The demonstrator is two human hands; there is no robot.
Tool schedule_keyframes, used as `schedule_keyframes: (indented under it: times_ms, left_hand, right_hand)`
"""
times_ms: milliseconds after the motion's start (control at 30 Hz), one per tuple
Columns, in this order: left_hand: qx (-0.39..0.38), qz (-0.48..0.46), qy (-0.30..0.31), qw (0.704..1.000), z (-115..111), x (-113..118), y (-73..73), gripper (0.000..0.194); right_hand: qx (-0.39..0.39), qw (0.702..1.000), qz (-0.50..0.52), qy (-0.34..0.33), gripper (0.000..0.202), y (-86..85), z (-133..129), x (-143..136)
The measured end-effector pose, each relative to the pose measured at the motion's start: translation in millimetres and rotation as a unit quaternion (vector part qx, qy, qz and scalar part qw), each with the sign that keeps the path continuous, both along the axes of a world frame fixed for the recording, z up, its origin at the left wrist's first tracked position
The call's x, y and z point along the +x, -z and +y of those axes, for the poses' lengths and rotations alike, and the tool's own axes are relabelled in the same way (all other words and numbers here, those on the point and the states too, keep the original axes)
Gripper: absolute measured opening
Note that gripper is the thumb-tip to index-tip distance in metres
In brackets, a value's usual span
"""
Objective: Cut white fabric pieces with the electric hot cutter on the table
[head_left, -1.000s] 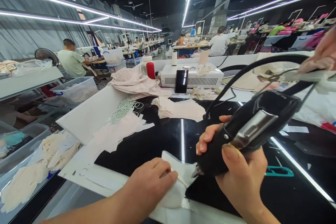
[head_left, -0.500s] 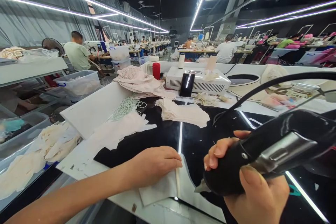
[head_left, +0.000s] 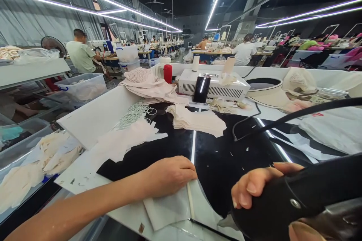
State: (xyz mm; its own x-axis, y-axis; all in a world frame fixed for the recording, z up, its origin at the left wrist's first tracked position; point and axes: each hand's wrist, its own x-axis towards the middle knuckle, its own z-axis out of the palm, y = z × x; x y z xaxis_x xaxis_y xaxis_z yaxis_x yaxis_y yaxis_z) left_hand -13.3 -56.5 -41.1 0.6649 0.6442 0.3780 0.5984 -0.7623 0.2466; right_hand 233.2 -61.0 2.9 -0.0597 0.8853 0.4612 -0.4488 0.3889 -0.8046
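Observation:
My left hand [head_left: 172,177] presses down, fingers together, on a pale fabric piece [head_left: 166,211] at the front edge of the glossy black tabletop. A narrow cream strip [head_left: 190,199] runs from under those fingers toward me. Wrapped round a black corded handheld power tool [head_left: 271,203] is my right hand [head_left: 251,184], at the lower right. The tool's pointed metal tip [head_left: 226,221] is low, beside the fabric and right of the strip; whether it touches anything I cannot tell. Part of the tool and my right thumb run out of the frame.
Ahead lie a stack of cream cut pieces [head_left: 195,120], white fabric [head_left: 127,139] and pale green cord [head_left: 137,115]. Behind them stand a phone [head_left: 201,89], a white vented box [head_left: 215,84] and a red bottle [head_left: 167,73]. The tool's black cable [head_left: 305,115] arcs across the right.
My right hand and the tool have moved down and to the right, closer to me. My left hand stays on the fabric. The view has shifted slightly.

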Motion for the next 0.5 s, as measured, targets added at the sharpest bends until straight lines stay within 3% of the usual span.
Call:
schedule_keyframes:
  times_ms: [133, 267, 367, 500]
  left_hand:
    - [-0.005, -0.014, 0.001, 1.000, -3, -3, -0.6, 0.020]
    - [-0.001, -0.009, 0.006, 1.000, -5, -5, 0.4, 0.018]
    - [0.000, 0.002, 0.018, 1.000, -6, -7, 1.6, 0.017]
    - [0.026, 0.015, 0.019, 0.999, -9, -8, 3.4, 0.021]
  right_hand:
    - [0.005, 1.000, 0.006, -0.018, 0.048, 11.4, 7, 5]
    - [-0.027, 0.996, -0.010, -0.081, 0.043, 38.0, 33, 23]
    - [-0.040, 0.995, -0.014, -0.088, 0.046, 55.3, 55, 40]
    - [-0.012, 0.996, -0.006, -0.084, 0.046, 59.2, 69, 51]
